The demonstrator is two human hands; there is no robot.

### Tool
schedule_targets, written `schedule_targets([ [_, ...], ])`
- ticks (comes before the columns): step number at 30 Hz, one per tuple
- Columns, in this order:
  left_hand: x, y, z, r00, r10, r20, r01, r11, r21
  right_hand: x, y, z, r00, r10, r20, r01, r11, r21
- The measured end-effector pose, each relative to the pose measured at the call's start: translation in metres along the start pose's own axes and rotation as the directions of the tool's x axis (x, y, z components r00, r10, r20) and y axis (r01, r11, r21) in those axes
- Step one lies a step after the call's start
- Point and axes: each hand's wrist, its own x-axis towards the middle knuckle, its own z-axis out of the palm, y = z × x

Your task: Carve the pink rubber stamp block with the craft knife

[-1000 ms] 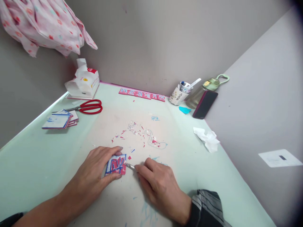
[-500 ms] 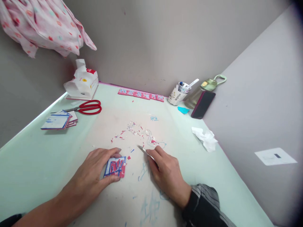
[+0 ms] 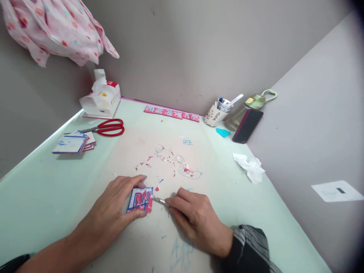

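My left hand (image 3: 113,204) grips a small square carving tile (image 3: 140,200) by its edges, thumb at the near side and fingers at the far side. White surface with blue lines and cut-away pink areas shows on the tile, which lies flat on the table. In my right hand (image 3: 196,218) is a slim metal craft knife (image 3: 160,201), held like a pen. Its tip is at the tile's right edge; whether it touches cannot be made out. Pink and white shavings (image 3: 163,153) lie scattered beyond both hands.
At the left lie red-handled scissors (image 3: 110,127) and a stack of square tiles (image 3: 69,145), with a tissue pack (image 3: 104,98) behind. A row of carved pink tiles (image 3: 172,113) lines the back. To the right are a pen cup (image 3: 216,113), bottle (image 3: 237,115), phone (image 3: 248,126) and crumpled tissue (image 3: 251,168).
My right hand has brought the knife down and left, from above the shavings to the tile's right edge. My left hand keeps its hold on the tile. The view has shifted slightly.
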Motion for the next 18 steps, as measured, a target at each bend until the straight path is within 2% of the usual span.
schedule_targets([
  [18,0.0059,0.0021,-0.0067,0.998,-0.047,0.049,0.047,0.999,0.007,-0.0015,-0.0068,0.0071,0.998,0.033,-0.046,-0.037,0.995,-0.09],
])
